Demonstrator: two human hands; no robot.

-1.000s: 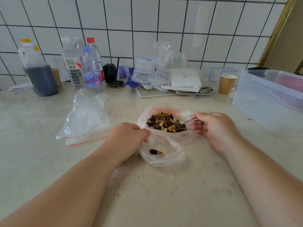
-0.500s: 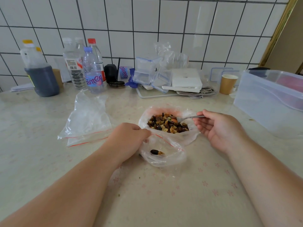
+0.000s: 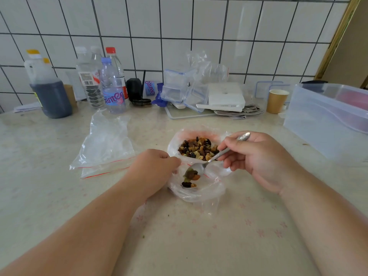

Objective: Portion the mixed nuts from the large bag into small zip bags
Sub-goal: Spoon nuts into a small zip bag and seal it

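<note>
The pale, speckled counter (image 3: 59,196) carries everything; at its right edge stands a frosted plastic tub (image 3: 322,124); toward the left lie flat, crinkled spare zip bags (image 3: 105,150) with red seals; in the middle sits the large bag (image 3: 173,144), its rim rolled open around lumpy brown and tan mixed nuts (image 3: 197,148); just in front, touching it, slumps the small zip bag (image 3: 201,192); my left hand (image 3: 153,168) pinches its mouth; my right hand (image 3: 256,156) grips a slim metal spoon (image 3: 201,168), tipping nuts in.
</note>
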